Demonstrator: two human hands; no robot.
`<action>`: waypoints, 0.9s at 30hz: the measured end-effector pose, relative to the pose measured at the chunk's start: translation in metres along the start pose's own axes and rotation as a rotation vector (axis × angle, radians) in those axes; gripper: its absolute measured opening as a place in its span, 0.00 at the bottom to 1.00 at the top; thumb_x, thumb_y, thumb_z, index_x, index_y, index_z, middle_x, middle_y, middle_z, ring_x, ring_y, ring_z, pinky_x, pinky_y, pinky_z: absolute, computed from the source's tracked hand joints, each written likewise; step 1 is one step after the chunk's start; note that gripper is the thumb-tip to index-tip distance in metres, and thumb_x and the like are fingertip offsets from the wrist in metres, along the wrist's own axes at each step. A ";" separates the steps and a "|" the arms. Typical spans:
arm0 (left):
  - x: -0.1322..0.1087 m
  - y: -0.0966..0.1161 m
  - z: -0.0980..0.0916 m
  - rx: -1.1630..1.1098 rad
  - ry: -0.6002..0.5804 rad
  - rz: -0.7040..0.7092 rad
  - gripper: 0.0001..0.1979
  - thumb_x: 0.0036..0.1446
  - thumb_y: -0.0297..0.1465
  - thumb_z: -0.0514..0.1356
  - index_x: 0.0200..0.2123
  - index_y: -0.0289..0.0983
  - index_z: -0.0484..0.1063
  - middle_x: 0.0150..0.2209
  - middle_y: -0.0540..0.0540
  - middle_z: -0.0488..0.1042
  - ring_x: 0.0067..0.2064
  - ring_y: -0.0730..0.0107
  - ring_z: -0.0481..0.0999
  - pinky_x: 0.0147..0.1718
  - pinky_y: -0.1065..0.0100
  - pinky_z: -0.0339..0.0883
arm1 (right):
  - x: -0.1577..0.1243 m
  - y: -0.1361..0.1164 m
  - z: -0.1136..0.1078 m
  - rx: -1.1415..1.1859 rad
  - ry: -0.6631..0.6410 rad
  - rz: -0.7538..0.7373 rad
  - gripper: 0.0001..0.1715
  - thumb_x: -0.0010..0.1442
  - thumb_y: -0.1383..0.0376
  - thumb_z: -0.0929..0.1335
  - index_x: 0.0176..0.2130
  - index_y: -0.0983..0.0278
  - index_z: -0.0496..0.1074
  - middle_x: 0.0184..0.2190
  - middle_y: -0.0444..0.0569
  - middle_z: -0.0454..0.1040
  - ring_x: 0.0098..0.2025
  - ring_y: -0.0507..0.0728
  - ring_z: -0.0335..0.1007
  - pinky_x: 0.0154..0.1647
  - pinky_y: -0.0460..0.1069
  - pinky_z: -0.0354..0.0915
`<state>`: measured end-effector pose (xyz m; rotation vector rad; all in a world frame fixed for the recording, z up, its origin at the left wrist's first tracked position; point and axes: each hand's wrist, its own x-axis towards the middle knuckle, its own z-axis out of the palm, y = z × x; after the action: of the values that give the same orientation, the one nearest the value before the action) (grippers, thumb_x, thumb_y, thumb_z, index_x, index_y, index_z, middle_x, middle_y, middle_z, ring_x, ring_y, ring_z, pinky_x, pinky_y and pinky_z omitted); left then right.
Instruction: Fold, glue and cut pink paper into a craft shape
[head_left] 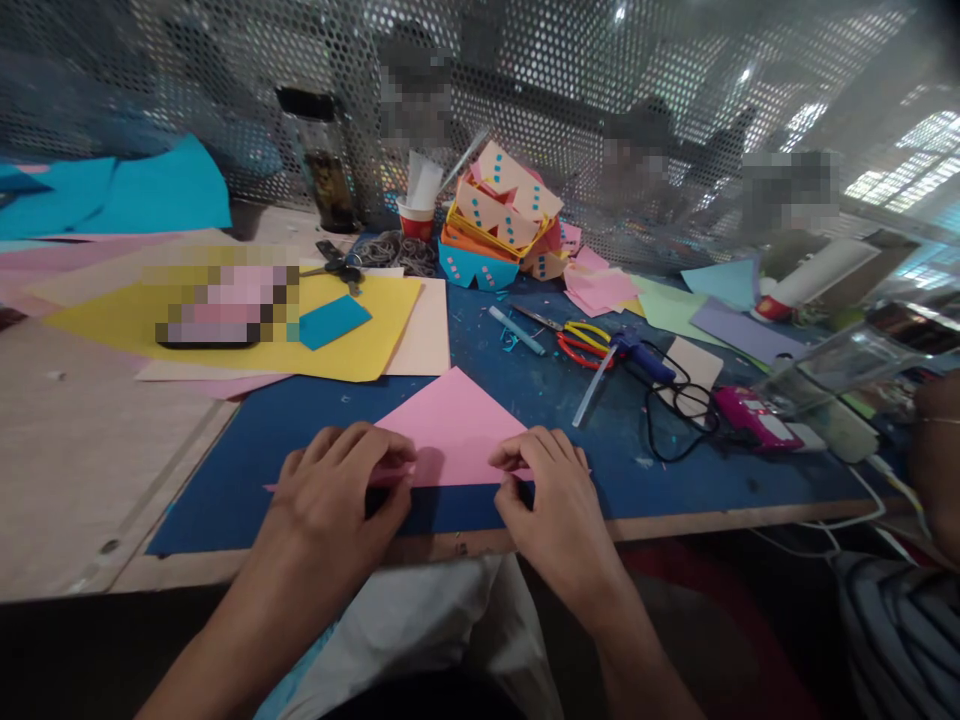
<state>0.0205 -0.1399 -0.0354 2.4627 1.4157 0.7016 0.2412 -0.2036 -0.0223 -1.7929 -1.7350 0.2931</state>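
Observation:
A pink paper triangle (454,430) lies on the blue mat (300,420) in front of me, its point facing away. My left hand (337,495) pinches the lower left edge of the pink paper with fingers curled over it. My right hand (544,485) pinches the lower right edge the same way. Both hands rest on the mat near the table's front edge (675,522).
Yellow, pink and blue sheets (360,335) lie at the left. A pile of folded paper boats (499,225) stands at the back. Scissors (581,340), a glue gun (630,350) with black cord, a pen and a pink device (750,418) lie right. A person's arm (937,460) is at far right.

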 end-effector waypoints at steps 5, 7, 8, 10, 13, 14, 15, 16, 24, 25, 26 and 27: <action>-0.004 -0.003 -0.005 0.017 0.002 -0.026 0.07 0.66 0.32 0.56 0.45 0.46 0.72 0.48 0.45 0.81 0.49 0.48 0.75 0.44 0.50 0.62 | -0.004 0.013 -0.007 -0.032 0.047 0.016 0.18 0.56 0.79 0.66 0.40 0.59 0.73 0.40 0.44 0.78 0.45 0.60 0.71 0.48 0.56 0.57; -0.006 -0.007 -0.007 0.018 0.011 -0.028 0.07 0.66 0.32 0.55 0.44 0.46 0.72 0.47 0.45 0.81 0.49 0.48 0.75 0.45 0.50 0.62 | -0.006 0.021 -0.010 -0.048 0.069 0.022 0.18 0.57 0.79 0.65 0.40 0.59 0.73 0.40 0.44 0.77 0.45 0.60 0.71 0.48 0.56 0.57; -0.006 -0.008 -0.008 0.016 0.015 -0.026 0.07 0.66 0.33 0.55 0.44 0.46 0.72 0.47 0.45 0.81 0.49 0.47 0.75 0.44 0.49 0.63 | -0.007 0.024 -0.012 -0.055 0.076 0.028 0.17 0.57 0.78 0.65 0.41 0.59 0.73 0.40 0.44 0.77 0.45 0.60 0.71 0.48 0.56 0.57; -0.007 -0.011 -0.011 0.015 0.013 -0.026 0.07 0.66 0.34 0.56 0.44 0.47 0.72 0.46 0.45 0.81 0.49 0.47 0.75 0.45 0.48 0.63 | -0.009 0.032 -0.016 -0.067 0.084 0.041 0.17 0.57 0.78 0.65 0.41 0.59 0.73 0.40 0.45 0.78 0.45 0.60 0.70 0.48 0.56 0.58; -0.008 -0.012 -0.014 0.013 0.004 -0.033 0.07 0.66 0.35 0.56 0.44 0.48 0.73 0.46 0.46 0.81 0.50 0.46 0.76 0.46 0.47 0.64 | -0.011 0.040 -0.021 -0.080 0.097 0.045 0.16 0.58 0.76 0.65 0.41 0.59 0.73 0.40 0.46 0.78 0.45 0.60 0.70 0.48 0.57 0.58; -0.008 -0.012 -0.015 0.008 0.005 -0.036 0.07 0.66 0.35 0.56 0.44 0.48 0.73 0.46 0.46 0.81 0.51 0.46 0.76 0.47 0.47 0.64 | -0.012 0.043 -0.022 -0.083 0.102 0.042 0.15 0.59 0.76 0.65 0.41 0.59 0.73 0.40 0.46 0.78 0.45 0.61 0.71 0.48 0.57 0.59; -0.008 -0.012 -0.015 0.004 0.007 -0.037 0.07 0.66 0.35 0.56 0.44 0.49 0.72 0.46 0.46 0.81 0.51 0.46 0.76 0.47 0.47 0.65 | -0.013 0.045 -0.023 -0.086 0.108 0.041 0.15 0.59 0.75 0.65 0.41 0.59 0.73 0.40 0.46 0.78 0.45 0.61 0.71 0.48 0.57 0.59; -0.007 -0.013 -0.016 0.003 0.006 -0.038 0.07 0.66 0.35 0.56 0.44 0.49 0.72 0.46 0.47 0.81 0.51 0.46 0.76 0.47 0.47 0.65 | -0.014 0.047 -0.025 -0.091 0.115 0.041 0.15 0.59 0.75 0.65 0.41 0.59 0.74 0.40 0.47 0.78 0.45 0.61 0.71 0.49 0.57 0.59; -0.007 -0.035 -0.024 0.041 -0.031 -0.085 0.08 0.64 0.38 0.57 0.45 0.50 0.73 0.45 0.49 0.82 0.50 0.43 0.77 0.49 0.43 0.66 | -0.017 0.057 -0.031 -0.069 0.126 0.047 0.15 0.59 0.74 0.64 0.42 0.58 0.73 0.40 0.48 0.77 0.45 0.61 0.71 0.49 0.57 0.64; -0.007 -0.036 -0.025 0.031 -0.034 -0.087 0.08 0.64 0.38 0.57 0.45 0.50 0.73 0.45 0.50 0.81 0.50 0.43 0.77 0.50 0.43 0.66 | -0.017 0.058 -0.031 -0.068 0.129 0.043 0.15 0.59 0.74 0.64 0.41 0.58 0.73 0.40 0.48 0.77 0.44 0.61 0.71 0.49 0.57 0.64; -0.007 -0.037 -0.025 0.015 -0.033 -0.087 0.08 0.65 0.39 0.57 0.45 0.49 0.73 0.45 0.50 0.81 0.50 0.44 0.77 0.50 0.43 0.67 | -0.017 0.059 -0.031 -0.070 0.132 0.039 0.15 0.59 0.74 0.64 0.41 0.58 0.73 0.40 0.48 0.77 0.44 0.61 0.71 0.49 0.57 0.64; -0.008 -0.037 -0.025 0.002 -0.025 -0.091 0.08 0.65 0.39 0.57 0.45 0.49 0.73 0.44 0.50 0.81 0.50 0.44 0.77 0.49 0.44 0.67 | -0.017 0.060 -0.031 -0.073 0.133 0.037 0.15 0.59 0.74 0.64 0.41 0.58 0.73 0.40 0.48 0.77 0.44 0.61 0.71 0.49 0.57 0.65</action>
<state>-0.0232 -0.1291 -0.0308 2.3833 1.5089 0.6481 0.3056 -0.2257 -0.0358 -1.8540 -1.6402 0.1239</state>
